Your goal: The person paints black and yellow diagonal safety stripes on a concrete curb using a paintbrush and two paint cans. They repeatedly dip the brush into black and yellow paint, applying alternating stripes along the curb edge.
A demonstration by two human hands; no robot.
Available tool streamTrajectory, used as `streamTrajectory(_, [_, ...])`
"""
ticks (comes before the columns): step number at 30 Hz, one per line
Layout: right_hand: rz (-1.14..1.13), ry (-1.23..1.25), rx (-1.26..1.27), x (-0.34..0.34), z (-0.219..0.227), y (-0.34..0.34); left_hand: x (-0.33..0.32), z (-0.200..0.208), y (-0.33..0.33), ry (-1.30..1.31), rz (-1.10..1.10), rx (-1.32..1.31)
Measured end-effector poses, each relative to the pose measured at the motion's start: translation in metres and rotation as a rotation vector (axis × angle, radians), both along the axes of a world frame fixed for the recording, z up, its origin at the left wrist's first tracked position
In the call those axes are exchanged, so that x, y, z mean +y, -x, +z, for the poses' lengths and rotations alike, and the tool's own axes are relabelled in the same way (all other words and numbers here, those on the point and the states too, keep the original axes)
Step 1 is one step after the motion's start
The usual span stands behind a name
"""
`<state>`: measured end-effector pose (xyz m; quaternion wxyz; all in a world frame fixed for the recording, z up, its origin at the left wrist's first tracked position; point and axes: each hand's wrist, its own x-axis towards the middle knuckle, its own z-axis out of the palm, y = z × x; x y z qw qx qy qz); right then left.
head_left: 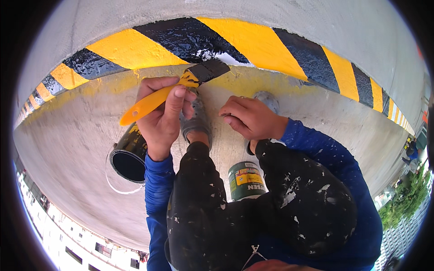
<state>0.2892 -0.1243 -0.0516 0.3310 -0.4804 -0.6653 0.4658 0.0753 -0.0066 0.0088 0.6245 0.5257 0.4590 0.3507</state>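
Note:
My left hand (163, 121) is closed round a paintbrush (147, 105) with a yellow plastic handle. Black paint covers its bristles, which point up and right, close to the lower edge of a black-and-yellow striped band (244, 38) on the concrete wall. A small white patch (231, 58) shows beside the bristle tip, at the bottom of a glossy black stripe. My right hand (255, 118) is held between my knees and the wall, its fingers curled in a pinch. Something small and dark shows at its fingertips, too small to name.
A paint can (129, 163) with dark contents and a wire handle stands left of my left forearm. Between my legs is a green-and-yellow tin (246, 181). Yellow paint marks the concrete floor (81, 135) along the wall. Plants (404, 198) show at the far right.

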Motion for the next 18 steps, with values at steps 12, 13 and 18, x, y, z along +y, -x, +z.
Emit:
streamTrajectory(12, [-0.038,0.021,0.018,-0.008,-0.001,-0.016,0.047,0.012,-0.044,-0.048,0.163,0.320])
streamTrajectory(13, [-0.040,0.023,0.023,-0.007,-0.001,-0.017,0.052,0.011,-0.044,-0.096,0.161,0.357])
streamTrajectory(18, [-0.053,0.022,0.036,-0.009,-0.002,-0.020,0.055,0.027,-0.040,-0.153,0.270,0.310])
